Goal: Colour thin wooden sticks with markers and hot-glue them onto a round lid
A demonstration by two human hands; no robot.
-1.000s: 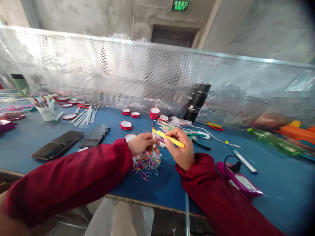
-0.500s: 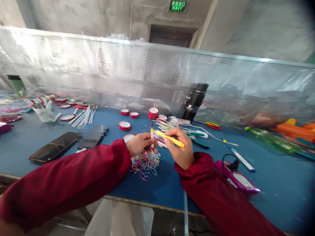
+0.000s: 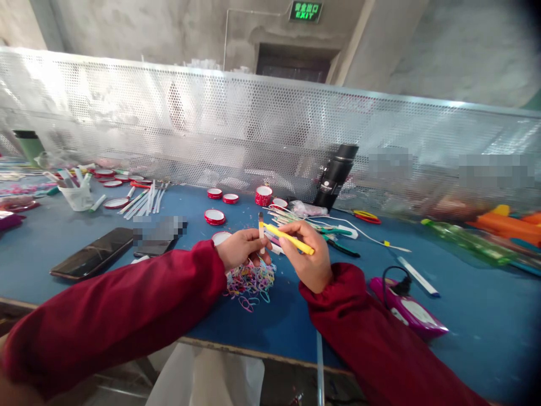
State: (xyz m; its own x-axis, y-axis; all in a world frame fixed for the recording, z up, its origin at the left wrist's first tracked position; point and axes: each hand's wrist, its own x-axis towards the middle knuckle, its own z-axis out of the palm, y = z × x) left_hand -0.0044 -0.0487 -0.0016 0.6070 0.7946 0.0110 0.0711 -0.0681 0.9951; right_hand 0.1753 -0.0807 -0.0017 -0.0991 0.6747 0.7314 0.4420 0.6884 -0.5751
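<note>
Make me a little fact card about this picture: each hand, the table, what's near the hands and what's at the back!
Left hand: holding a pale stick, dark end up
Right hand: holding a yellow pen, pointed at the stick
Table: blue
Near the hands: colourful bands, in a pile
Back: black bottle

Smooth plastic pen (image 3: 302, 244), cloth sleeve (image 3: 127, 307)
</note>
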